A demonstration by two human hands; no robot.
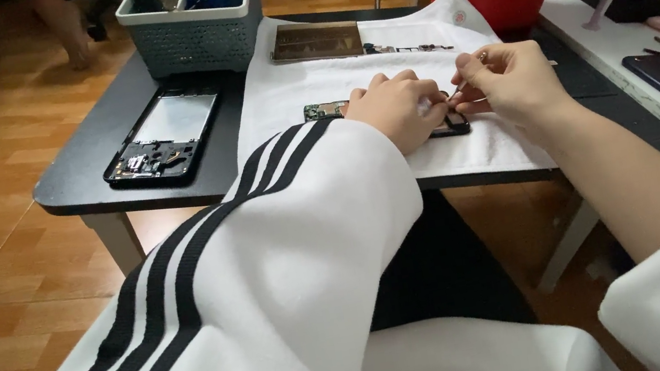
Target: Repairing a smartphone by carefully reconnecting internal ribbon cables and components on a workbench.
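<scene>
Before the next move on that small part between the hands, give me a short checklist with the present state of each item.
1. Left hand rests on the small dark part and steadies it: ok.
2. Right hand pinches a thin tool aimed at the part: ok.
3. Tool tip visible at the contact spot: cannot tell, the fingers hide it.
4. Part lies on the white cloth, not the bare black table: ok.
5. Opened phone frame lies apart, left of the cloth: ok.
6. Green circuit board lies partly under the left wrist and could be nudged: not ok.
</scene>
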